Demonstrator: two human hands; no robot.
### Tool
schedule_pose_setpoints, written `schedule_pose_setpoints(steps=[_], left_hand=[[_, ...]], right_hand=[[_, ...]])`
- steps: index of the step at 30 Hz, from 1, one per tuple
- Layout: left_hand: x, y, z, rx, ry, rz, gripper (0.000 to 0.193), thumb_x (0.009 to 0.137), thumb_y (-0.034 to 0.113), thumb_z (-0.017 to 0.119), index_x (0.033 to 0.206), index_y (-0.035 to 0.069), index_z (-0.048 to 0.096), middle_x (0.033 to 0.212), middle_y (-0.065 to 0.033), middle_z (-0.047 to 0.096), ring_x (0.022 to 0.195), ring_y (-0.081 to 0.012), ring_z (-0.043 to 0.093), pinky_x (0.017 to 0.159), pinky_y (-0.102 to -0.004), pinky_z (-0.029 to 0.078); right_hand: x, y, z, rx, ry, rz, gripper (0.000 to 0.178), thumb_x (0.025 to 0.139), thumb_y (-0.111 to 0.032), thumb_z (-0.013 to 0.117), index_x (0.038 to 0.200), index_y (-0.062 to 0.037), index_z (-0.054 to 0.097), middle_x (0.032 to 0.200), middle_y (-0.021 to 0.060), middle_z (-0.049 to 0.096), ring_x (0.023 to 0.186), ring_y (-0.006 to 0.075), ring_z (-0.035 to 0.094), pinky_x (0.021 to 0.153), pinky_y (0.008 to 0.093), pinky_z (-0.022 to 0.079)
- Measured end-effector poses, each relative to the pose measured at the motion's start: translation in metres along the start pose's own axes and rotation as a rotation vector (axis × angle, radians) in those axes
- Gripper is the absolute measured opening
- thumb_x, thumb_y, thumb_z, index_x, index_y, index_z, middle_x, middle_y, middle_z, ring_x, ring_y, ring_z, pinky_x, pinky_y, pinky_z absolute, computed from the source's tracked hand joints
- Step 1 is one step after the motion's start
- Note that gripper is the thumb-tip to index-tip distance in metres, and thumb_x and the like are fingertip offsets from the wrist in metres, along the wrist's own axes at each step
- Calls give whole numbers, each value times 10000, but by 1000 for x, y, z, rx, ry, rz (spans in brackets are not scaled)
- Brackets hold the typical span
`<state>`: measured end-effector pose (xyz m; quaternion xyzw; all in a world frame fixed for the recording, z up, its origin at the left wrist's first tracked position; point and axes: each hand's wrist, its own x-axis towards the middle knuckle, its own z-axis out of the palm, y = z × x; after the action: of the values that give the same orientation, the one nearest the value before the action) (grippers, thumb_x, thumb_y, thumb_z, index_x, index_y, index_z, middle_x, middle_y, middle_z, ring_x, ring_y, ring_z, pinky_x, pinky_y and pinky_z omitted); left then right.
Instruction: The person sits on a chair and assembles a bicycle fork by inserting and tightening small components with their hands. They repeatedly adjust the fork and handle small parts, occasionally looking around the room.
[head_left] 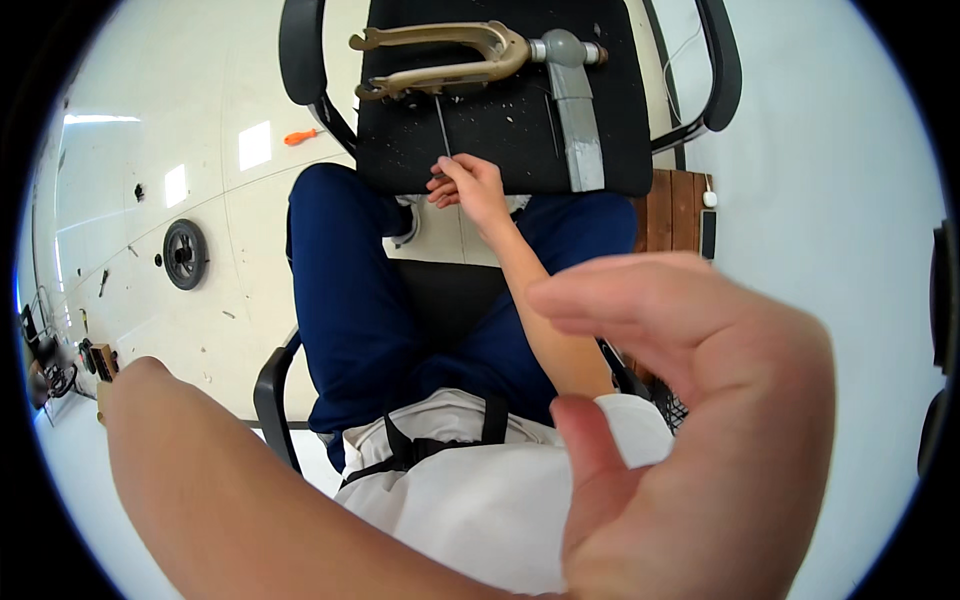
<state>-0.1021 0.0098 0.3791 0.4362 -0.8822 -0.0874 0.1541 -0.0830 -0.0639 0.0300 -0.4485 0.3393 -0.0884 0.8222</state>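
A gold-coloured fork (440, 76) with two prongs lies on its side on the black chair seat (500, 150), prongs to the left. At its right end it joins a grey tube (575, 120) with a rounded joint. My right hand (470, 190) pinches a thin metal rod (443, 128), whose far end reaches the fork's nearer prong. Whether the rod's tip sits in a fastener cannot be made out. Close to the camera, my left hand (720, 370) is raised with fingers curved and thumb apart. Nothing shows between them.
Armrests (305, 50) flank the seat. On the floor at left lie an orange-handled screwdriver (300, 137), a small black-tyred wheel (185, 254) and several small parts. Right of my legs is a wooden slatted surface (672, 215), with a dark phone-like object (708, 233) beside it.
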Motion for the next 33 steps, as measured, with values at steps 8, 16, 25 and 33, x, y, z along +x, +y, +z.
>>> schedule_pose_setpoints(steps=[8, 16, 25, 33], left_hand=[[-15, -65, 61, -184, -87, -278, 220, 691, 204, 672, 794, 10, 691, 730, -170, 653, 726, -335, 648, 655, -391, 515], [-115, -165, 178, -620, 545, -1308, 245, 766, 219, 683, 788, -25, 682, 686, -170, 661, 641, -300, 660, 628, -354, 530], [-111, -193, 213, -418, 518, -1493, 229, 744, 194, 721, 758, -32, 694, 661, -174, 660, 625, -284, 669, 619, -335, 532], [-113, -206, 208, -470, 446, -1604, 205, 719, 184, 738, 730, -18, 708, 658, -177, 661, 628, -278, 674, 640, -337, 534]], right_hand=[[-13, -24, 11, 56, -48, 79, 277, 943, -228, 491, 983, 25, 595, 869, 122, 655, 734, 172, 663, 640, 253, 528], [-20, -30, 18, 227, 12, 85, 280, 953, -221, 516, 1094, -7, 629, 922, 42, 665, 869, 115, 625, 780, 271, 495], [-7, -10, -7, 228, -68, 86, 218, 910, -189, 603, 1010, -4, 659, 820, 16, 637, 687, 90, 562, 673, 255, 494], [-19, -16, 10, 551, -231, 350, 392, 959, -348, 428, 995, -7, 616, 910, 103, 633, 815, 232, 620, 754, 389, 504]])
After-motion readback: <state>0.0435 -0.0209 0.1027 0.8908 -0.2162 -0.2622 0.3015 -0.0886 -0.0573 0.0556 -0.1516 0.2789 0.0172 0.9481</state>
